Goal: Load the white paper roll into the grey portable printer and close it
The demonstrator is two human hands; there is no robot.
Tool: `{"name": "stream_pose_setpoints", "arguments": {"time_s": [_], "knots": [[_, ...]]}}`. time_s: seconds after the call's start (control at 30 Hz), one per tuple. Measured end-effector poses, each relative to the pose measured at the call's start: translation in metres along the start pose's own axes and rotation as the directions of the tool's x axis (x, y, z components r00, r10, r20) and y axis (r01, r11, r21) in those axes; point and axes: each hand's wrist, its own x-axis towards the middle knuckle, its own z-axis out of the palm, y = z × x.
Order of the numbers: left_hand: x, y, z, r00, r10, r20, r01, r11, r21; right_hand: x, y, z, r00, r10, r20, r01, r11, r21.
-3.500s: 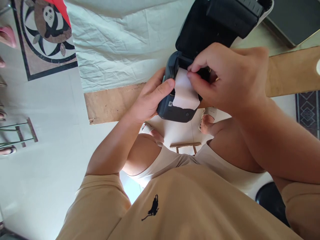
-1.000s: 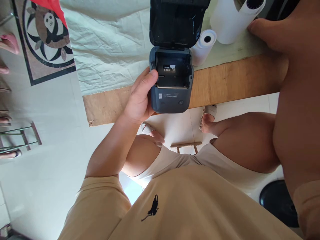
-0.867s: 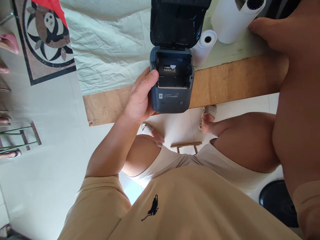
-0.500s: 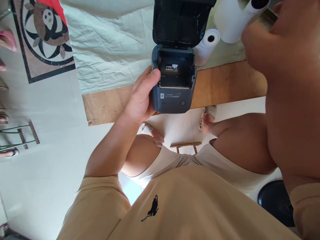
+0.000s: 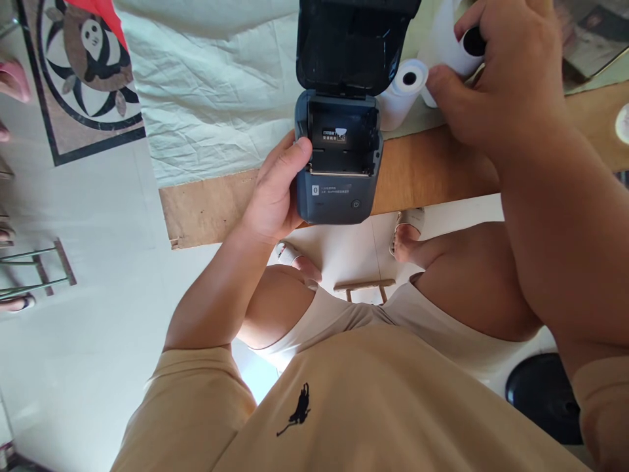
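Note:
A dark grey label printer (image 5: 338, 164) stands at the near edge of a wooden table (image 5: 432, 170). Its lid is flipped up and its paper bay is empty. My left hand (image 5: 276, 193) grips the printer's left side, thumb on its top edge. Up at the right, my right hand (image 5: 496, 78) is closed around a white paper roll (image 5: 449, 49), thumb and fingers on its end. A smaller white roll (image 5: 400, 88) lies between that roll and the printer, touching neither hand.
A crumpled pale green cloth (image 5: 211, 92) covers the far part of the table. My knees and sandalled feet (image 5: 405, 233) are below the table edge, over white floor tiles. A panda-patterned mat (image 5: 83, 65) lies at upper left. A black round object (image 5: 543, 400) sits at lower right.
The paper strip that my right hand held at the printer is gone and the bay is empty. My right hand reached right and closed on the larger roll. The left hand stayed.

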Motion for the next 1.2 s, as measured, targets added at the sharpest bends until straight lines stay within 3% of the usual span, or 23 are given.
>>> {"name": "stream_pose_setpoints", "arguments": {"time_s": [0.2,0.43,0.53,0.67,0.87,1.03,1.2], "knots": [[-0.002,0.0,-0.001,0.998,0.02,0.064,-0.018,0.999,-0.032,-0.002,0.011,0.003,0.986,-0.14,-0.092,0.157,0.966,0.205],[0.001,-0.002,-0.004,0.997,0.015,0.071,-0.015,1.0,0.006,-0.001,0.008,0.004,0.995,-0.089,-0.05,0.095,0.988,0.12],[0.004,-0.006,-0.011,0.99,0.044,0.131,-0.044,0.999,-0.002,0.002,0.01,0.004,0.992,-0.106,-0.075,0.117,0.98,0.162],[0.009,-0.011,-0.019,0.979,0.07,0.191,-0.071,0.997,-0.007,0.004,0.013,0.007,0.997,-0.043,-0.064,0.048,0.995,0.086],[0.009,-0.01,-0.022,0.971,0.066,0.228,-0.059,0.998,-0.035,0.004,0.015,0.012,0.986,-0.144,-0.077,0.154,0.978,0.14],[0.009,-0.01,-0.023,0.963,0.069,0.26,-0.051,0.996,-0.077,0.006,0.01,0.013,0.995,-0.049,-0.087,0.056,0.995,0.077],[0.008,-0.01,-0.024,0.967,0.066,0.245,-0.05,0.996,-0.068,0.008,0.008,0.012,0.994,-0.088,-0.065,0.094,0.992,0.082]]}}
